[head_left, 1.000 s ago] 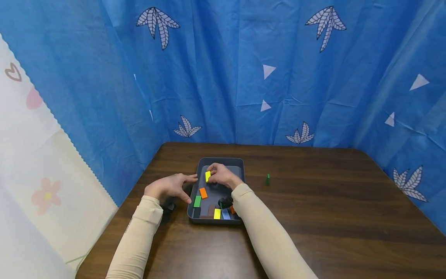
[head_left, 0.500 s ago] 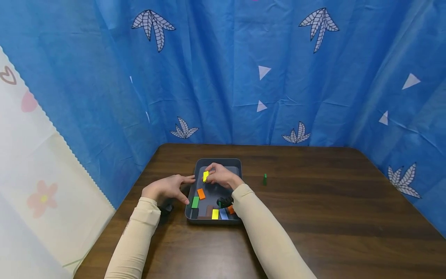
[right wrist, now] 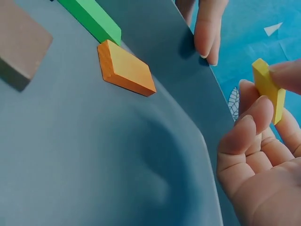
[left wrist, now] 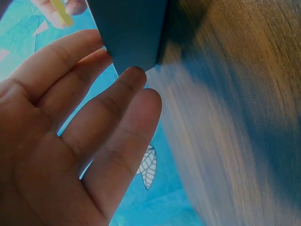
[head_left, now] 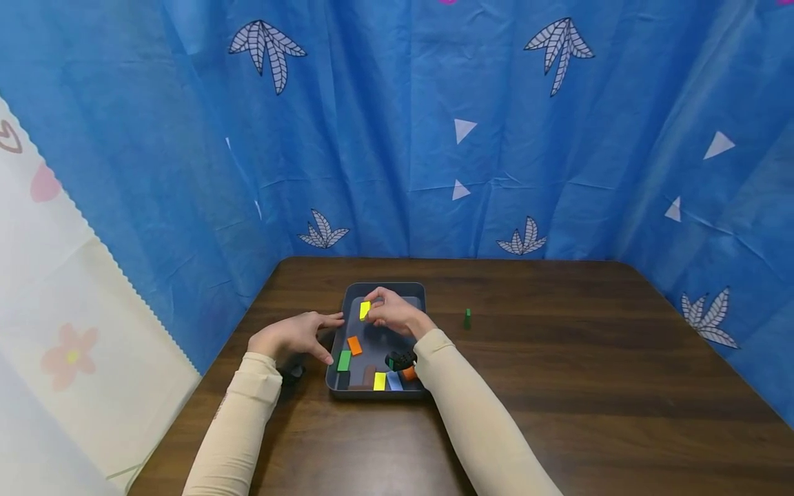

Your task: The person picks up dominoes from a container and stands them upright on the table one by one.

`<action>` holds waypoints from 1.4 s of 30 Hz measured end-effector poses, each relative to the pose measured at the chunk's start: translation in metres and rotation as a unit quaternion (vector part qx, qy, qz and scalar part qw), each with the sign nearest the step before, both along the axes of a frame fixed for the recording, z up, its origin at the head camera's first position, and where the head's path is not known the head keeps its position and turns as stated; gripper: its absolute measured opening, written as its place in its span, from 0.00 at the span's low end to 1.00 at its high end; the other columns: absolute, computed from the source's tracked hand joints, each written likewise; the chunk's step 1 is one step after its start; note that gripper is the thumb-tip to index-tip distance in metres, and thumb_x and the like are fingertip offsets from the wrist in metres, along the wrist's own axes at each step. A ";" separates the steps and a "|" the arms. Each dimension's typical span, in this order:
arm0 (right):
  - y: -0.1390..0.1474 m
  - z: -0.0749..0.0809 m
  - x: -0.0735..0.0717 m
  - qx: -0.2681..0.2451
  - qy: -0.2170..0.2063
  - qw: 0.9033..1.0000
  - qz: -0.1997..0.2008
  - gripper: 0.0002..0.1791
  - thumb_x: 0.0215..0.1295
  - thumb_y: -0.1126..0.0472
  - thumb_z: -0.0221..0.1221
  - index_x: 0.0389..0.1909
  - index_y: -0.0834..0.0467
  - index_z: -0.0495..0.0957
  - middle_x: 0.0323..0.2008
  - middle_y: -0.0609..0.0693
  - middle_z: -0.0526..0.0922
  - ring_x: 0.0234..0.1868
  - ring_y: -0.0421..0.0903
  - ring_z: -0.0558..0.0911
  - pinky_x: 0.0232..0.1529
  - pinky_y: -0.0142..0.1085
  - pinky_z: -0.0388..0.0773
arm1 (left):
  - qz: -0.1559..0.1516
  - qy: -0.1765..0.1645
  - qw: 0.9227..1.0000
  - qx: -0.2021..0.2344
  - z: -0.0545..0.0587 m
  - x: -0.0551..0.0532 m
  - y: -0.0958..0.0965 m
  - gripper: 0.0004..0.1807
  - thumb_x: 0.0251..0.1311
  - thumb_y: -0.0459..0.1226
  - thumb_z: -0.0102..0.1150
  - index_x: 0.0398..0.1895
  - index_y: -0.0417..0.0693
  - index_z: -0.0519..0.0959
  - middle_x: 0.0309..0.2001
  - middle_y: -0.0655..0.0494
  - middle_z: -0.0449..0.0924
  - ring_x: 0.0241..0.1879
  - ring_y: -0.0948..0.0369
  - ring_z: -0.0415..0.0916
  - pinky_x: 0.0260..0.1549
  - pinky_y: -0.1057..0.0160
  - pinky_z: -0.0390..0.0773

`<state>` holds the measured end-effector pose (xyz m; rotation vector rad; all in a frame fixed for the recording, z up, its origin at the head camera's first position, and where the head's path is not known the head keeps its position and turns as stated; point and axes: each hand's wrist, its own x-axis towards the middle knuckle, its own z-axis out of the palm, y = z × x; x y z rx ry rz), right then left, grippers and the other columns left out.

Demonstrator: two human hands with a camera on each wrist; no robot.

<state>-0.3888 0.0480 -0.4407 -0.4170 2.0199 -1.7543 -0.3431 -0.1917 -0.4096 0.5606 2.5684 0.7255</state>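
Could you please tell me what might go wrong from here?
The right hand pinches a slim yellow block, which might slip and drop. The left hand touches the side of the tray, so a push could shift it. The orange block lies close to a green block, so bumping one might disturb the other.

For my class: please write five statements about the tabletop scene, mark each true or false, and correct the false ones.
1. The right hand pinches a yellow block. True.
2. The left hand also holds a block. False: it holds none; its fingers are at the side of the tray.
3. An orange block lies in the tray. True.
4. All green pieces are inside the tray. False: a small green block is on the table.
5. A blue curtain hangs behind the table. True.
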 end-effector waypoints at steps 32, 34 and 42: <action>0.030 0.046 0.028 -0.019 0.100 0.993 0.062 0.22 0.66 0.71 0.61 0.60 0.62 0.69 0.35 0.52 0.77 0.48 0.66 0.81 0.59 0.52 0.80 | -0.015 -0.004 1.000 0.001 -0.003 -0.003 -0.002 0.52 0.46 0.45 0.79 0.75 0.44 0.63 0.79 0.48 0.55 0.76 0.42 0.53 0.70 0.38 0.63; 0.034 0.049 0.031 -0.013 0.121 0.991 0.062 0.23 0.66 0.71 0.61 0.61 0.62 0.69 0.36 0.53 0.77 0.45 0.59 0.83 0.57 0.51 0.81 | -0.019 -0.001 1.000 0.002 -0.004 -0.003 -0.002 0.52 0.47 0.45 0.79 0.75 0.44 0.63 0.79 0.48 0.55 0.77 0.42 0.53 0.70 0.38 0.63; 0.047 0.057 0.039 0.014 0.173 0.983 0.059 0.25 0.67 0.69 0.62 0.64 0.57 0.71 0.44 0.60 0.78 0.43 0.49 0.80 0.52 0.40 0.82 | -0.011 0.003 1.000 -0.006 -0.004 -0.002 0.000 0.53 0.45 0.48 0.80 0.75 0.46 0.64 0.79 0.50 0.56 0.77 0.40 0.52 0.69 0.34 0.61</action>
